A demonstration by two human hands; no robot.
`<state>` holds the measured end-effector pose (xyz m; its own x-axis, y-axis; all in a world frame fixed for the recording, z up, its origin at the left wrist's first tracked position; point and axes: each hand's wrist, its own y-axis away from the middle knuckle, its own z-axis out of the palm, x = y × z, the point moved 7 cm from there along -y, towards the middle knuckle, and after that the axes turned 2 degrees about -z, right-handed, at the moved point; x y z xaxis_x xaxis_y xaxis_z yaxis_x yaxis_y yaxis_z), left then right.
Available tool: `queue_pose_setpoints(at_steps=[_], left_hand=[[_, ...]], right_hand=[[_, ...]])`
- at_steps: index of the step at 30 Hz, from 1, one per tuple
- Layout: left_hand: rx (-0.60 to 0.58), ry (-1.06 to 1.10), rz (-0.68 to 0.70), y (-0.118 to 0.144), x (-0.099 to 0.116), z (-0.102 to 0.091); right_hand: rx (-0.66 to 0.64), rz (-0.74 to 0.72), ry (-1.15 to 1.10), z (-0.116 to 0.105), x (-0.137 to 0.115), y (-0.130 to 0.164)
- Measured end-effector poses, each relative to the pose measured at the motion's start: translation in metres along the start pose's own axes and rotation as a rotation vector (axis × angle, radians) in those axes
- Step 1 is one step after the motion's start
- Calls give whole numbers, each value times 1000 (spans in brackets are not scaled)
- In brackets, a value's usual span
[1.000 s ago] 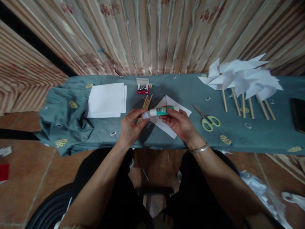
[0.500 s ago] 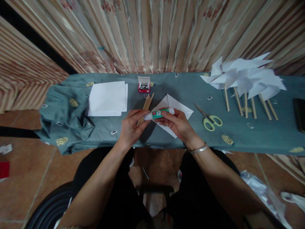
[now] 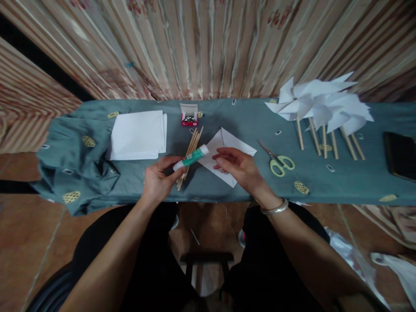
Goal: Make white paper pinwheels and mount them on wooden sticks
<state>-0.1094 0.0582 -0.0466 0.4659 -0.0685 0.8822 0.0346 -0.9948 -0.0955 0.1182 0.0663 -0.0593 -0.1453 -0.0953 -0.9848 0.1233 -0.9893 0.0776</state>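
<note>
glue stick: the white and green glue stick is pinched at its lower end by the left hand, tilted so its upper end points up and to the right, above the bundle of wooden sticks
left hand: the left hand is closed around the glue stick, fingers and thumb on its near end
right hand: the right hand holds nothing that shows, fingers loosely curled and half open, resting over the folded paper, just right of the glue stick and apart from it
folded paper: the white folded paper lies flat on the bench, partly under the right hand
wooden sticks: the wooden sticks lie in a bundle just left of the folded paper, passing under the glue stick
red box: a small open red box stands beyond the wooden sticks, with small shiny metal pieces inside, too small to tell what kind
scissors: green-handled scissors lie right of the folded paper
</note>
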Motion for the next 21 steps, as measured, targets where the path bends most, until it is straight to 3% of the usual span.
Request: queue_pose_setpoints(at_steps=[4,7,10,14,21], left_hand=[[118,-108,-33,-4,-22,-26],[131,-250,18,-5,-28,-35],[139,-385,64,-6,-25,-37],[97,-403,45,-6,-26,-35],[71,-397,55,-4,-27,-38]], right_hand=[[167,-202,388,-46,-18,7],[189,-260,767,-58,-25,18],[126,-365,993,-54,-27,29],[13,-553,1130,-42,-24,42],[-36,-568,1156,-40,-21,46]])
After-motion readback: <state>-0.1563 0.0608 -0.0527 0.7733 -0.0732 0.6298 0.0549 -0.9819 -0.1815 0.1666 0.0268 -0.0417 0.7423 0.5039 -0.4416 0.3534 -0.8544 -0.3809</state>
